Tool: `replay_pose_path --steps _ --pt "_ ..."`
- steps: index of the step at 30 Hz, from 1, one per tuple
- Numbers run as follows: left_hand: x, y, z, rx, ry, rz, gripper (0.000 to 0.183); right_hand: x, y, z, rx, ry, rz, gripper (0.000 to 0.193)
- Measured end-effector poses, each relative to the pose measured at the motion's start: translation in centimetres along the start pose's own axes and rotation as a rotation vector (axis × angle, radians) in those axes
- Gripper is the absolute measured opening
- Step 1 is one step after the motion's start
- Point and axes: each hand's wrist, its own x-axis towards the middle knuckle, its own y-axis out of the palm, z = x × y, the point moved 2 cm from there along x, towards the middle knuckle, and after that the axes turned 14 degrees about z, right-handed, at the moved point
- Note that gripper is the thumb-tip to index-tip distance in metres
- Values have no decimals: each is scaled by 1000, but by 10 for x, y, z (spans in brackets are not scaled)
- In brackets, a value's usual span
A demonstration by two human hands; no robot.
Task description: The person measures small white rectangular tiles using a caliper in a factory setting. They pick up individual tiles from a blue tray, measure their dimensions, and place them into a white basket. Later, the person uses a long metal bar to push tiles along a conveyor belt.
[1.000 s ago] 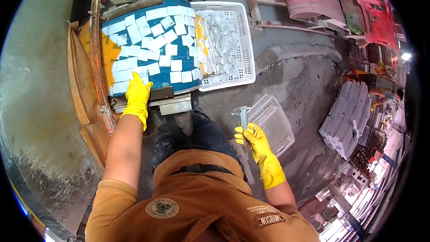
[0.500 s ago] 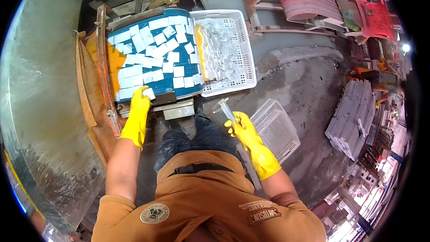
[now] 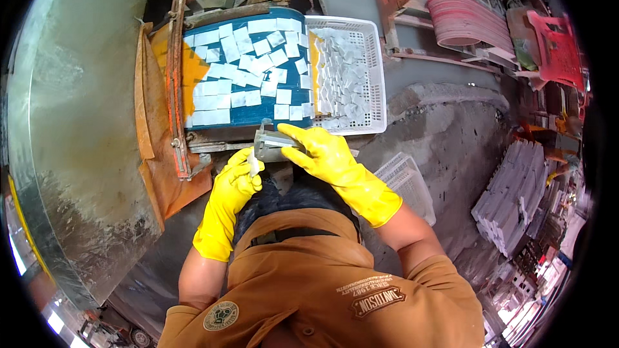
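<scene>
My right hand (image 3: 322,154), in a yellow rubber glove, grips a grey metal caliper (image 3: 274,143) with its jaws pointing left. My left hand (image 3: 233,183), gloved the same way, is closed on a small white tile (image 3: 253,164). That tile is up against the caliper's jaws, in front of my waist. Just beyond both hands lies a blue conveyor belt (image 3: 222,116), with many white rectangular tiles (image 3: 213,102) spread over it. My left fingertips are partly hidden behind the tile.
A white plastic crate (image 3: 376,77) full of tile pieces stands at the belt's right end. Another white crate (image 3: 416,190) is on the floor to my right. An orange-red metal bar (image 3: 175,90) crosses the belt's left side. Stacked pale slabs (image 3: 509,196) lie farther right.
My left hand has drawn back from the belt's near edge with a tile. My right hand has moved left, bringing the caliper to that tile. The whole view has shifted a little.
</scene>
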Motion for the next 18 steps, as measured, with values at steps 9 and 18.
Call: replay_pose_path --steps 9,18 --pt "-8 -10 -2 181 91 53 41 17 -2 20 -67 -157 29 49" --pt "-12 -9 -16 359 13 -37 28 22 6 18 -95 -142 170 44"
